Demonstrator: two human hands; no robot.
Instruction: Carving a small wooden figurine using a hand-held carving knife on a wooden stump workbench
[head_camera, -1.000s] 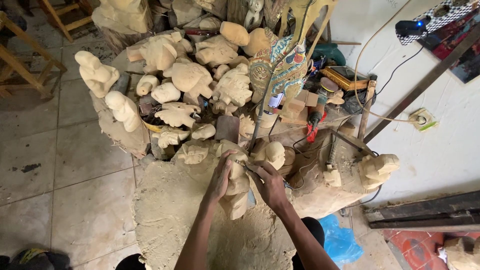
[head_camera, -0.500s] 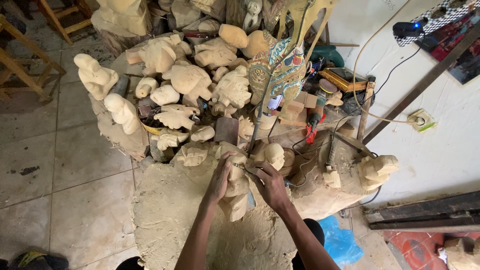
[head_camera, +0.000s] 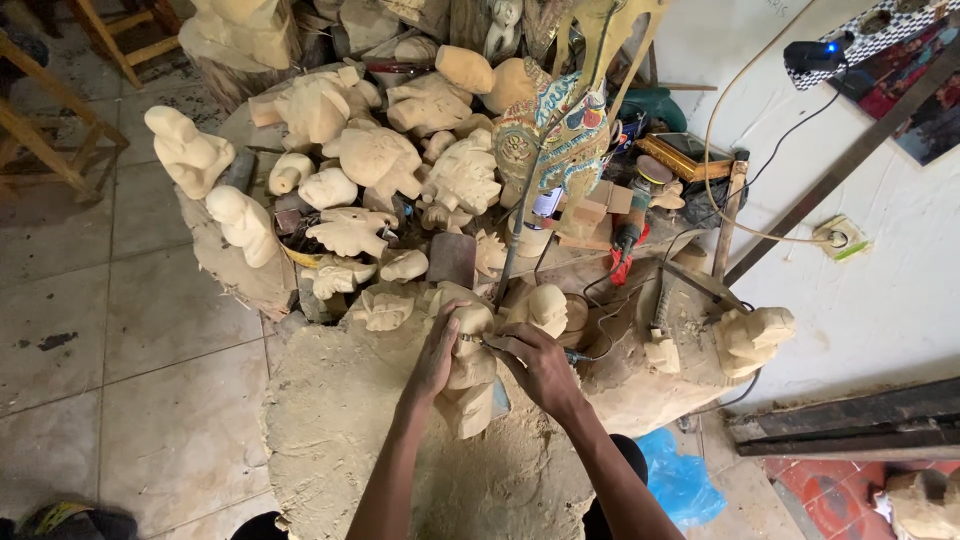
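Observation:
A pale wooden figure (head_camera: 468, 385) stands upright on a sawdust-covered block (head_camera: 340, 430) in front of me. My left hand (head_camera: 437, 350) wraps around the figure's left side near its top. My right hand (head_camera: 535, 362) grips a thin carving tool (head_camera: 474, 341) whose tip touches the figure's upper part. A cable (head_camera: 590, 350) runs away from the right hand toward the back.
Many unfinished pale wood carvings (head_camera: 375, 165) crowd the surface behind the figure. A painted flat puppet (head_camera: 555, 140) stands upright at centre back. Another carving (head_camera: 752, 338) sits at right near a white wall. Tiled floor (head_camera: 110, 330) lies left; a blue bag (head_camera: 672, 478) lies below right.
Both hands stay on the figure with only slight shifts; the tool tip remains at its upper part.

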